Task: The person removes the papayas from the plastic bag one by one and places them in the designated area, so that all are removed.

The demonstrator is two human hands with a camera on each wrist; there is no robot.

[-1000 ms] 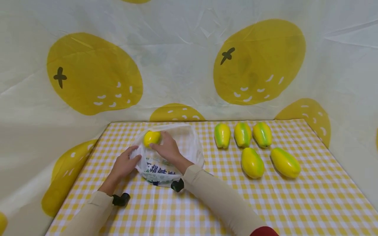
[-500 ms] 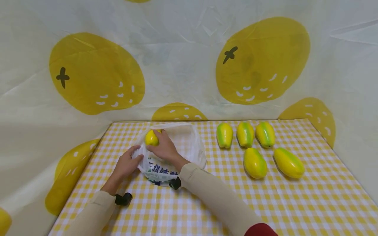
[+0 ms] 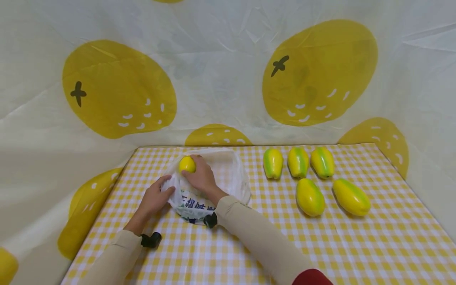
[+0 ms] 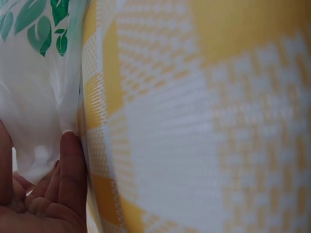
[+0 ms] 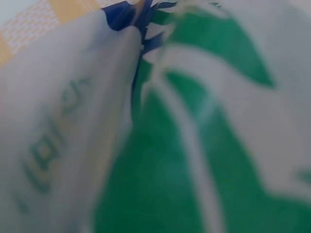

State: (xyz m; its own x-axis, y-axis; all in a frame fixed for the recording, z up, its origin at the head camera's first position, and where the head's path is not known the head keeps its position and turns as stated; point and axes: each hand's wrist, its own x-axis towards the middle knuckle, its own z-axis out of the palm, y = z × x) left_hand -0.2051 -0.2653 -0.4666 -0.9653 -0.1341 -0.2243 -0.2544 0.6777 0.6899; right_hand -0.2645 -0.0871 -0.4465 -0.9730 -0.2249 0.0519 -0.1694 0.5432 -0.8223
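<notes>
A thin white plastic bag (image 3: 242,180) with dark lettering and green leaf print lies with its mouth open at the back left of the table. My left hand (image 3: 154,200) pinches the left edge of the bag. In the left wrist view, the bag film (image 4: 36,107) runs in between the thumb and fingers (image 4: 73,179). Inside the bag's mouth, my right hand (image 3: 202,176) holds a yellow papaya (image 3: 187,164), its rounded end showing and the rest hidden by the hand. The right wrist view is filled by printed bag film (image 5: 150,170), which hides that hand.
Several yellow-green papayas lie to the right of the bag: a back row with a middle papaya (image 3: 298,162), and a front pair with a left papaya (image 3: 310,197) and a right papaya (image 3: 351,197). A yellow-checked cloth (image 3: 249,237) covers the table. Patterned fabric (image 3: 221,79) hangs behind.
My right hand has shifted its hold on the papaya within the bag's mouth, and less of the fruit shows. The left hand stays at the bag's edge. The head view has swung slightly left.
</notes>
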